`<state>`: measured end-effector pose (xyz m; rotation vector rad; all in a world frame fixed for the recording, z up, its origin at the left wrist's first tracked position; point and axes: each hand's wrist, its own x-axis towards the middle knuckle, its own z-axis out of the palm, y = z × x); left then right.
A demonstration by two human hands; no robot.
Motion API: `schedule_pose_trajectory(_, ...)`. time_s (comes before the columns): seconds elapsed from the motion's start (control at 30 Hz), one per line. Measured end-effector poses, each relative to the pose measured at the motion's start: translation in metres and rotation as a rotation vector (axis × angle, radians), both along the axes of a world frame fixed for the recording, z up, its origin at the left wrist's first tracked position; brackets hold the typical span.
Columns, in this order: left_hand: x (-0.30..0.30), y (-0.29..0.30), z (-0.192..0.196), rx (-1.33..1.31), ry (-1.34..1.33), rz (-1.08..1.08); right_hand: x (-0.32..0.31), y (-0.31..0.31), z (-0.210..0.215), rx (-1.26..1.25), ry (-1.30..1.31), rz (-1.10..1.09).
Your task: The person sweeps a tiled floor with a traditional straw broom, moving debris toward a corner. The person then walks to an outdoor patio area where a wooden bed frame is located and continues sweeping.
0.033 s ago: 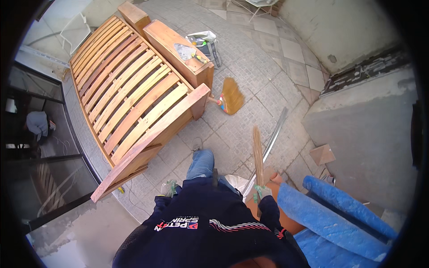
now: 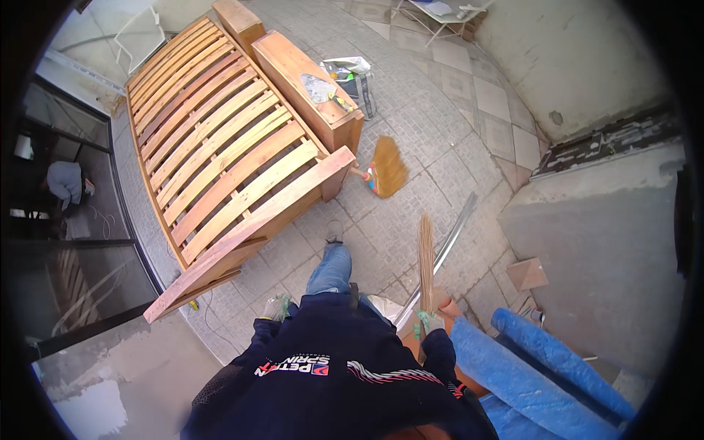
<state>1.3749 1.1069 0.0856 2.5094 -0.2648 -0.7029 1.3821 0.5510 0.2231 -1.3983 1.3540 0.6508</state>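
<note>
My right hand, in a light glove with green, is closed around the lower end of a stick broom. The bundle of thin brown sticks points ahead, away from my body. My left hand, gloved alike, hangs beside my left hip near the slatted wooden bed frame, not touching it. Its fingers are too blurred to read. A soft fibre broom lies on the paved floor ahead, its handle running under the frame's corner.
Wooden drawers adjoin the frame, with a bag of items beside them. A long metal strip lies right of the stick broom. Blue rolled sheeting is at my right. A person bends behind the glass doors at left.
The bed frame and fibre broom sit slightly lower and farther right in the picture. My shoe reaches a little farther forward. The stick broom stays in my right hand.
</note>
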Motion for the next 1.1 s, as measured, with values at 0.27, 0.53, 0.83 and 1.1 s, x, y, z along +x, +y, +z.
schedule_pose_trajectory(0.27, 0.139, -0.109, 0.001, -0.534, 0.733, 1.382, 0.199, -0.092, -0.018, -0.046, 0.076, 0.141)
schedule_pose_trajectory(0.53, 0.255, -0.174, 0.044, -0.651, 0.562, 1.518, 0.346, -0.177, 0.018, 0.081, 0.021, 0.287)
schedule_pose_trajectory(0.83, 0.23, -0.413, 0.047, -0.904, -0.097, 1.905, 0.571, -0.261, -0.034, 0.269, 0.14, 0.776)
schedule_pose_trajectory(1.1, 0.13, -0.688, 0.068, -0.557, 0.636, 2.063, 0.691, -0.272, -0.041, 0.305, 0.122, 0.994)
